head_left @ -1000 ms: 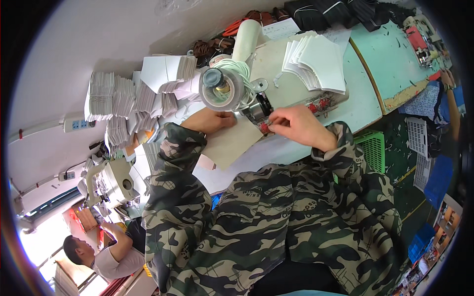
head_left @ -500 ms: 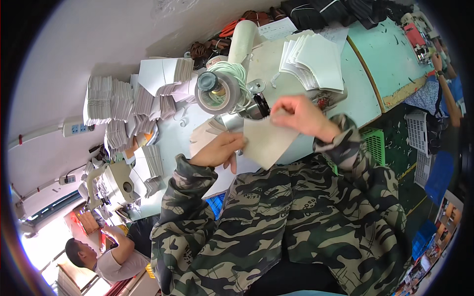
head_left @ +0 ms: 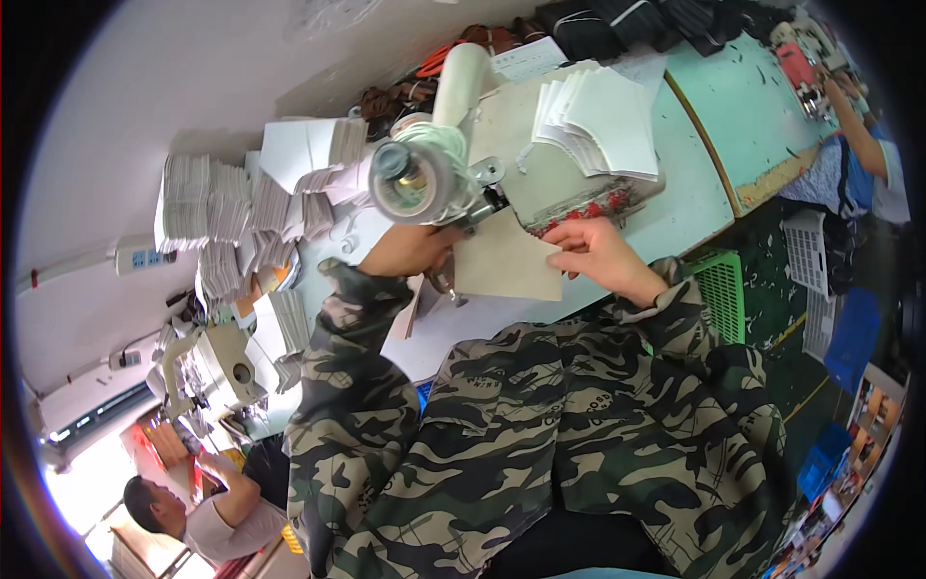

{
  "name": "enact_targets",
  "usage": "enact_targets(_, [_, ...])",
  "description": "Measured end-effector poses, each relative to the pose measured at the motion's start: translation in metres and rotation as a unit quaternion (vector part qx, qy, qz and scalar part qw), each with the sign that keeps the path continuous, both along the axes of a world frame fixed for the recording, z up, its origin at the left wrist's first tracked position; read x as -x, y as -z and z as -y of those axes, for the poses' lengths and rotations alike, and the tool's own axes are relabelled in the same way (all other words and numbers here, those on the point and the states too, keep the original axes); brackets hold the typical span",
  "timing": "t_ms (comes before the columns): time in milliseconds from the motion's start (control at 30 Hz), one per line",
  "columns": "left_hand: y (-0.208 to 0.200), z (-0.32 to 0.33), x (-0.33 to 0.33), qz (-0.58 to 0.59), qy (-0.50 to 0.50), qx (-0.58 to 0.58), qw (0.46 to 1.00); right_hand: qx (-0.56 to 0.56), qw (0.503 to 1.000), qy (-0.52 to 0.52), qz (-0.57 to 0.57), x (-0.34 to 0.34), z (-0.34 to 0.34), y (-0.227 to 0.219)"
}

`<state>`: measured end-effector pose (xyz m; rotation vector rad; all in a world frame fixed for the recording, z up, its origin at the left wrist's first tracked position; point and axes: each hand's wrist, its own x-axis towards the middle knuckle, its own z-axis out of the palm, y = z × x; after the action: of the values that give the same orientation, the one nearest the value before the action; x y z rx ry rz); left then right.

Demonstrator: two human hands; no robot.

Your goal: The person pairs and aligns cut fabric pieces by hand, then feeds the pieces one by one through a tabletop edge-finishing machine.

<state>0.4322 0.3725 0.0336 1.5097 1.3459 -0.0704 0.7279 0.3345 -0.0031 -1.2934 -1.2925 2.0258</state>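
Observation:
A flat beige sheet piece [head_left: 508, 259], stiff-looking like card or thin leather, lies slantwise at the front of a machine, its far edge beside the machine's metal working end [head_left: 490, 200]. Between thumb and fingers, my right hand [head_left: 606, 259] pinches the sheet's right edge. My left hand [head_left: 410, 251] is bent in at the left edge, closed against the sheet, with its fingertips partly hidden under the machine's head. Above that hand sits a round clear-sided holder [head_left: 410, 183] on the machine. A small stack of beige pieces [head_left: 405, 317] lies partly under my left wrist.
Stacks of white cut pieces [head_left: 183, 203] crowd the left of the table, and another fanned stack [head_left: 608, 121] lies at the back right. A green crate [head_left: 719, 289] stands at the right. Two people [head_left: 227, 516] [head_left: 858, 154] sit at other machines left and right.
The sheet has turned and moved in beside the machine's working end. My left hand has shifted up and left toward the machine's head; my right hand has lowered along the sheet's right edge.

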Motion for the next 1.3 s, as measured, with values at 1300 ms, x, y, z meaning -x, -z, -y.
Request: enact_targets(1300, [-0.017,-0.014,-0.013,0.024,0.163,-0.518,0.839,-0.468,0.848,-0.122,0.217,0.037,-0.046,-0.013])
